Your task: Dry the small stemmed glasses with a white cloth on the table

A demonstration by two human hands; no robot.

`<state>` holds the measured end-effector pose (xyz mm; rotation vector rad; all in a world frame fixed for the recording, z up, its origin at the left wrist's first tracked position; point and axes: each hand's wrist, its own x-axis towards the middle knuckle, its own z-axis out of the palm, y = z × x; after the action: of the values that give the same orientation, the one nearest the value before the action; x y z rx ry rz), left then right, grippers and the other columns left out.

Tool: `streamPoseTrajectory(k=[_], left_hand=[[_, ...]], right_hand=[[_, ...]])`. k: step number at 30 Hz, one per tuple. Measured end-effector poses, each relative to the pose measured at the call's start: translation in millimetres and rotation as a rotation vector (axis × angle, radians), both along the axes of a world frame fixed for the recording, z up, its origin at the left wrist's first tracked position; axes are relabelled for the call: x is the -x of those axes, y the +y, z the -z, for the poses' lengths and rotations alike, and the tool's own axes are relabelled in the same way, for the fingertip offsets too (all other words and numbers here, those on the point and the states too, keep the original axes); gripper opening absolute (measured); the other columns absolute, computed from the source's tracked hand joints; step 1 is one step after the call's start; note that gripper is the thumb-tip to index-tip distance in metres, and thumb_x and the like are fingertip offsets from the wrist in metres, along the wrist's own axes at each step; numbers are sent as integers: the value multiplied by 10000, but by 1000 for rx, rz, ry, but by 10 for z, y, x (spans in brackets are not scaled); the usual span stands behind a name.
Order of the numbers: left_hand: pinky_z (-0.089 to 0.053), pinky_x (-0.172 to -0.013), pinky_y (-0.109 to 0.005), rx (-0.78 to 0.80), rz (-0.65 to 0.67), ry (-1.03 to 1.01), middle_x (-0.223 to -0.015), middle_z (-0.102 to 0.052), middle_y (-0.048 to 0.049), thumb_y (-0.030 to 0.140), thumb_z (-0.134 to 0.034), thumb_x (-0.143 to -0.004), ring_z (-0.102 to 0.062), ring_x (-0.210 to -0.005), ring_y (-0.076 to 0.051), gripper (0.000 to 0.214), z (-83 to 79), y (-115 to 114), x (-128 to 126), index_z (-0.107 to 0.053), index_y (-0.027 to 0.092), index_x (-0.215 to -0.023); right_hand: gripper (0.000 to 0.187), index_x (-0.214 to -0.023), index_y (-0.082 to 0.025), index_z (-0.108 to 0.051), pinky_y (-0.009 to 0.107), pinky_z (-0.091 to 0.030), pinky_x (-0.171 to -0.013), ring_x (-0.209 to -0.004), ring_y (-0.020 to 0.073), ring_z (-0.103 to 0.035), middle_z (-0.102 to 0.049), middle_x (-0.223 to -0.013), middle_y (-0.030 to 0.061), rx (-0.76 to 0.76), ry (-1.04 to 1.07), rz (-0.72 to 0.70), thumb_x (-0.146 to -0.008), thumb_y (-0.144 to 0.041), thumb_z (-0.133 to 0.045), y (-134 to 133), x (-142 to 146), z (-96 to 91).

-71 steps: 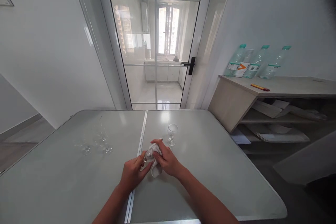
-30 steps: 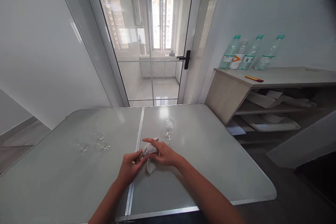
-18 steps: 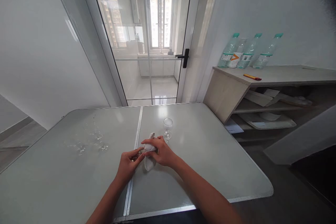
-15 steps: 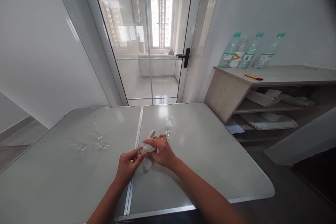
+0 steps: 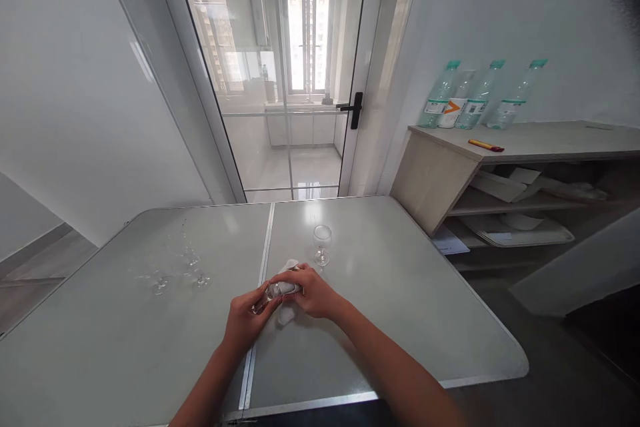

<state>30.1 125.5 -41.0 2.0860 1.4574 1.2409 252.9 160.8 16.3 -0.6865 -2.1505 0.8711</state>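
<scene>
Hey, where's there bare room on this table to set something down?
Bare tabletop lies right of the right forearm, out to the rounded corner, and left of the left forearm, nearer than the clustered glasses. Crowded in the middle: left hand, right hand, white cloth, held glass, standing glass beyond.

Left grip [image 5: 245, 315] on a clear glass [image 5: 275, 290], right grip [image 5: 316, 293] with white cloth [image 5: 287, 316] against it, upright goblet [image 5: 323, 237] beyond.

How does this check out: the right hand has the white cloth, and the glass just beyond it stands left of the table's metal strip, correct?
Wrong side: the head view shows that glass standing right of the metal strip. The right hand does have the white cloth.
</scene>
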Motion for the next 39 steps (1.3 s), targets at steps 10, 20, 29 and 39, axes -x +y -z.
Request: streamPoseTrajectory(k=[10, 20, 29, 39], left_hand=[[-441, -527, -180, -132, -37, -13, -605, -578, 43, 382, -727, -864, -496, -492, -80, 391, 11, -8, 43, -749, 148, -1176], [-443, -541, -181, -208, 1, 69, -601, -590, 40, 324, -754, -843, -479, -482, -76, 392, -8, -23, 115, -742, 200, -1215], [-461, -544, -218, 106, 6, -330, -663, -650, -9, 453, -742, -825, -564, -573, -129, 453, -57, -66, 39, -786, 129, -1139], [-235, -418, -214, 422, 417, -630, -473, -419, 23, 668, -720, -760, -307, -411, -62, 594, -37, -93, -4, -787, 79, -804]], right_hand=[[379, -1181, -253, -709, 394, -382, -974, -838, 190, -686, -770, -931, 30, -129, 71, 244, -814, -291, -796, 9, 83, 147], [501, -1299, -252, -624, 368, -435, -924, -903, 195, -674, -762, -1123, 44, -131, 33, 28, -830, -77, -604, -20, 17, 34], [393, -1376, -237, -589, 436, -463, -987, -1049, 255, -673, -725, -1194, 114, -160, 420, 411, -996, -314, -521, -58, 40, 176], [549, -1369, -164, -620, 371, -553, -824, -995, 275, -674, -710, -1162, 146, 849, 669, -209, -961, -513, -505, -157, 120, -14]])
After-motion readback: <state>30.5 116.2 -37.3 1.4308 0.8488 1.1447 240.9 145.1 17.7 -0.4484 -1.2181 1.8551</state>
